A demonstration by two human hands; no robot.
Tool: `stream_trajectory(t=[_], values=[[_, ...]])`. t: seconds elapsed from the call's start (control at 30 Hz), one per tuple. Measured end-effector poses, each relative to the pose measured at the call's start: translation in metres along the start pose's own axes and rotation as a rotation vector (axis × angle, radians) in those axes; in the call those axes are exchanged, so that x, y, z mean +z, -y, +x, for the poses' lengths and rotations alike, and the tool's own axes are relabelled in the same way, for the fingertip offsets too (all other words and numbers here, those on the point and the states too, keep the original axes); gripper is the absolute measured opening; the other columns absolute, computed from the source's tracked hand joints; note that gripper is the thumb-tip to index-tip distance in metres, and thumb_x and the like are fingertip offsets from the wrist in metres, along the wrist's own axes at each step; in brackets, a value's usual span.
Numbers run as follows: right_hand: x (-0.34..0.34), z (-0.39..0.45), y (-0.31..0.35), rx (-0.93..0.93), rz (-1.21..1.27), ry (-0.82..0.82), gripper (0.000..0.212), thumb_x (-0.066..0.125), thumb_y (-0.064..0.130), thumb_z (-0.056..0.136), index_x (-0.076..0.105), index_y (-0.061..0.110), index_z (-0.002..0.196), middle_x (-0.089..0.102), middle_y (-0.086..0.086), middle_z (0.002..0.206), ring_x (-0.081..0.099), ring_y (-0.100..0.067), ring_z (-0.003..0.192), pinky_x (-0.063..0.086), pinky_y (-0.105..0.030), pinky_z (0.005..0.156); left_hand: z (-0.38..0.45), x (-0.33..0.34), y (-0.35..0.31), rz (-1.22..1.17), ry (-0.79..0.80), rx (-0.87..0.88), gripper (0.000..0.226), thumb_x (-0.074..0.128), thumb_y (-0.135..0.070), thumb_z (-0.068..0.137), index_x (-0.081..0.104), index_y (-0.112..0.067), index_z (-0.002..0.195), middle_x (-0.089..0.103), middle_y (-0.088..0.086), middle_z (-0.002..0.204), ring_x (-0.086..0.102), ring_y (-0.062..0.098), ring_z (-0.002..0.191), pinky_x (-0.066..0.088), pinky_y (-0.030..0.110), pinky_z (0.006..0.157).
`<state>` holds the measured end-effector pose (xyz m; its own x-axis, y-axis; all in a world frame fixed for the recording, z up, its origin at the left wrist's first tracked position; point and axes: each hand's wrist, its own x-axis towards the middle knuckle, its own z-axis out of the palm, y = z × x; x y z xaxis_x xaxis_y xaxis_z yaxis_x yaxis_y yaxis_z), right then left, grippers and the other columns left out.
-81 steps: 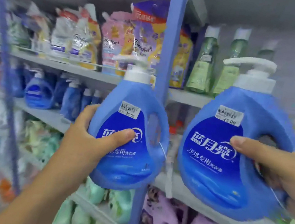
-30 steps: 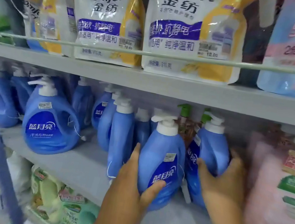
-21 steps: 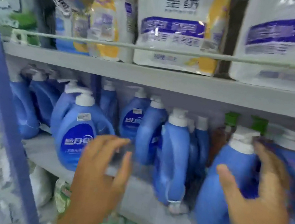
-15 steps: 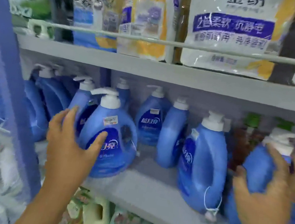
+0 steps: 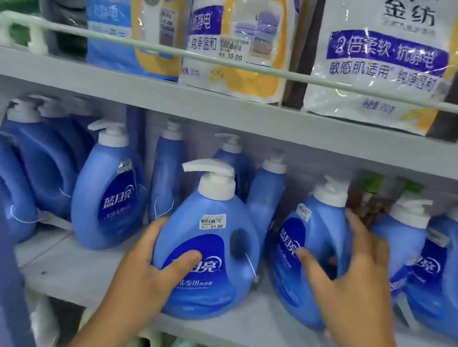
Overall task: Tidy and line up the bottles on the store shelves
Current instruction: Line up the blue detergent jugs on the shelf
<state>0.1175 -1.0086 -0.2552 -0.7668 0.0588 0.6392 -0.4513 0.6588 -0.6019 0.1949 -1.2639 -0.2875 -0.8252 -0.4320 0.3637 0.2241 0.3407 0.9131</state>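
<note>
Left hand now wraps the front bottle, grip clamped on its lower left side, bottle upright at the shelf edge; half a second earlier it only touched. Right hand, fingers spread, rests on the neighbouring bottle

Left hand grips front blue bottle (25.00 tag); right hand apparently clasps neighbouring bottle.
</note>
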Motion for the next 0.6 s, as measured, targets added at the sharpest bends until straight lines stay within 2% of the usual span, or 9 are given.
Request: stream_trajectory(t=[0.07, 0.2, 0.27, 0.33, 0.4, 0.43, 0.5, 0.6], values=[[0.004, 0.004, 0.001, 0.035, -0.109, 0.030, 0.089, 0.080, 0.040, 0.083, 0.030, 0.030, 0.155, 0.040, -0.005, 0.131, 0.060, -0.032, 0.095, 0.046, -0.036, 0.072, 0.001, 0.011, -0.002, -0.044, 0.023, -0.013, 0.042, 0.074, -0.006, 0.087, 0.059, -0.040, 0.106, 0.073, -0.026, 0.089, 0.071, -0.001, 0.082, 0.053, 0.011, 0.061], [0.003, 0.002, 0.003, 0.082, -0.139, 0.053, 0.090, 0.077, 0.037, 0.087, 0.023, 0.029, 0.158, 0.036, -0.008, 0.140, 0.064, -0.036, 0.088, 0.044, -0.035, 0.065, -0.001, 0.034, -0.010, -0.058, 0.056, -0.024, 0.043, 0.072, -0.008, 0.088, 0.056, -0.041, 0.109, 0.071, -0.033, 0.088, 0.069, -0.008, 0.081, 0.051, 0.008, 0.060], [0.001, 0.003, 0.002, 0.080, -0.143, 0.027, 0.089, 0.078, 0.031, 0.087, 0.026, 0.025, 0.159, 0.035, -0.010, 0.139, 0.064, -0.037, 0.091, 0.044, -0.033, 0.066, -0.003, 0.046, -0.013, -0.073, 0.072, -0.035, 0.043, 0.073, -0.009, 0.089, 0.056, -0.042, 0.111, 0.072, -0.031, 0.091, 0.071, -0.005, 0.082, 0.053, 0.011, 0.061], [0.000, 0.003, -0.004, 0.012, -0.060, -0.016, 0.082, 0.078, 0.018, 0.086, 0.035, 0.018, 0.156, 0.034, -0.008, 0.139, 0.061, -0.036, 0.101, 0.047, -0.029, 0.080, -0.004, 0.054, -0.015, -0.089, 0.055, -0.039, 0.044, 0.073, -0.009, 0.089, 0.056, -0.042, 0.112, 0.073, -0.028, 0.093, 0.072, -0.001, 0.084, 0.055, 0.013, 0.062], [-0.006, 0.003, -0.009, -0.073, 0.071, -0.050, 0.070, 0.075, 0.009, 0.087, 0.045, 0.014, 0.150, 0.032, -0.001, 0.143, 0.053, -0.030, 0.122, 0.036, -0.010, 0.098, -0.004, 0.060, -0.018, -0.101, 0.032, -0.029, 0.043, 0.072, -0.007, 0.090, 0.056, -0.040, 0.113, 0.073, -0.028, 0.093, 0.072, -0.001, 0.084, 0.055, 0.013, 0.062], [-0.010, 0.003, -0.009, -0.119, 0.141, -0.066, 0.064, 0.074, 0.009, 0.087, 0.050, 0.014, 0.147, 0.032, 0.004, 0.144, 0.048, -0.025, 0.131, 0.028, -0.003, 0.102, -0.002, 0.063, -0.018, -0.102, 0.022, -0.027, 0.042, 0.071, -0.008, 0.090, 0.055, -0.039, 0.114, 0.073, -0.027, 0.094, 0.072, -0.001, 0.085, 0.055, 0.014, 0.063], [-0.019, 0.003, -0.002, -0.215, 0.264, -0.056, 0.052, 0.072, 0.014, 0.091, 0.055, 0.018, 0.141, 0.034, 0.009, 0.144, 0.042, -0.012, 0.136, 0.024, -0.001, 0.106, -0.002, 0.068, -0.018, -0.102, 0.005, -0.018, 0.040, 0.072, -0.014, 0.093, 0.055, -0.040, 0.119, 0.074, -0.022, 0.103, 0.072, 0.002, 0.091, 0.058, 0.018, 0.069], [-0.018, 0.010, 0.015, -0.279, 0.374, 0.054, 0.049, 0.070, 0.032, 0.092, 0.056, 0.021, 0.138, 0.042, 0.016, 0.135, 0.040, 0.009, 0.130, 0.025, 0.000, 0.104, -0.004, 0.068, -0.014, -0.052, 0.041, -0.007, 0.043, 0.065, -0.037, 0.093, 0.049, -0.044, 0.132, 0.070, -0.016, 0.120, 0.070, 0.009, 0.109, 0.059, 0.033, 0.087]])
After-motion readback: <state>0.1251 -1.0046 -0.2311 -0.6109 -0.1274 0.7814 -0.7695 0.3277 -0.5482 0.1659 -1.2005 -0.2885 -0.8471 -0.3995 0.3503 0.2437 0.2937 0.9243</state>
